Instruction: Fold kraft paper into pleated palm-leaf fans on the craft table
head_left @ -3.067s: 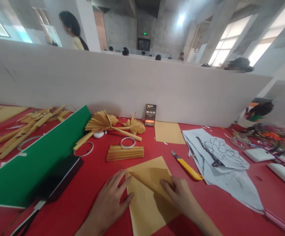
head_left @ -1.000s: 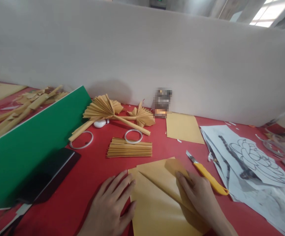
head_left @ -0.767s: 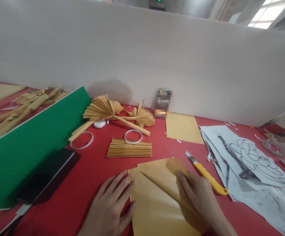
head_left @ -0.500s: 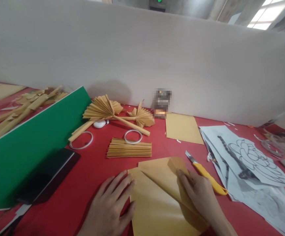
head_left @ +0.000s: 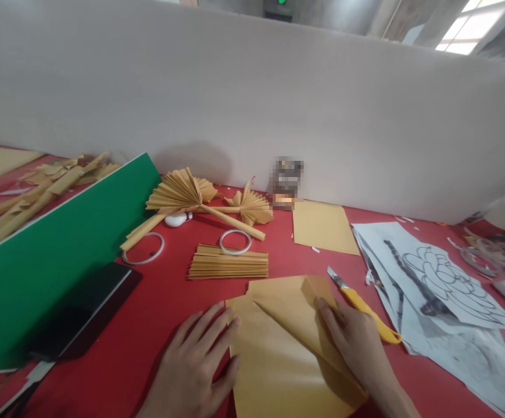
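Note:
Brown kraft paper (head_left: 278, 360) lies in front of me on the red table, its upper part lifted and bent over in a loose fold. My right hand (head_left: 352, 337) grips the folded edge at the right, thumb on top and fingers curled behind the paper. My left hand (head_left: 200, 354) lies flat with fingers stretched, its fingertips on the paper's left edge. Just beyond sits a pleated paper strip (head_left: 230, 264). A yellow utility knife (head_left: 363, 305) with its blade out lies right beside my right hand.
Pleated paper fans on rolled stems (head_left: 182, 191) lie at the back. A kraft sheet (head_left: 326, 229) and printed flower drawings (head_left: 435, 284) are at right. A green board (head_left: 60, 249) leans at left behind a black phone-like device (head_left: 86, 310). A white partition (head_left: 235, 87) closes the back.
The paper's upper folded part has shifted slightly to the right and up with my right hand. My left hand stays in place.

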{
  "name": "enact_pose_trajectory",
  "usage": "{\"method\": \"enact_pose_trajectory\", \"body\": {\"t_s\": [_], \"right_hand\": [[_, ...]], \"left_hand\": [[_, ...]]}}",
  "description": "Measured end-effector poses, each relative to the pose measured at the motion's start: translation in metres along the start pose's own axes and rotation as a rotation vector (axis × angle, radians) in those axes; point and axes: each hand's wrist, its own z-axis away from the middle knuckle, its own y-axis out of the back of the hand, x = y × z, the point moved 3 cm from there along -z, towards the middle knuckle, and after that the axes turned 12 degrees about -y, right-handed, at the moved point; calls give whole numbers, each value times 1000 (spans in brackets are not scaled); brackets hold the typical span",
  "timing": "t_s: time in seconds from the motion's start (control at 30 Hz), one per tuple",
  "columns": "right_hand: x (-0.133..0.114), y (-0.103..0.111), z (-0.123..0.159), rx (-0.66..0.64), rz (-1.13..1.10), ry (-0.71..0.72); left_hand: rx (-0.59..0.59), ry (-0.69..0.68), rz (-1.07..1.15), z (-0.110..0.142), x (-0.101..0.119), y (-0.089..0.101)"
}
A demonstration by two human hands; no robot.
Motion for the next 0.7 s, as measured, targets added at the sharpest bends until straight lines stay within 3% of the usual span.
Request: {"method": "enact_pose_trajectory", "body": {"t_s": [0.7], "right_hand": [[24, 14, 8, 180, 91, -105]], "left_hand": [[-16, -14, -5, 2, -1, -3]]}}
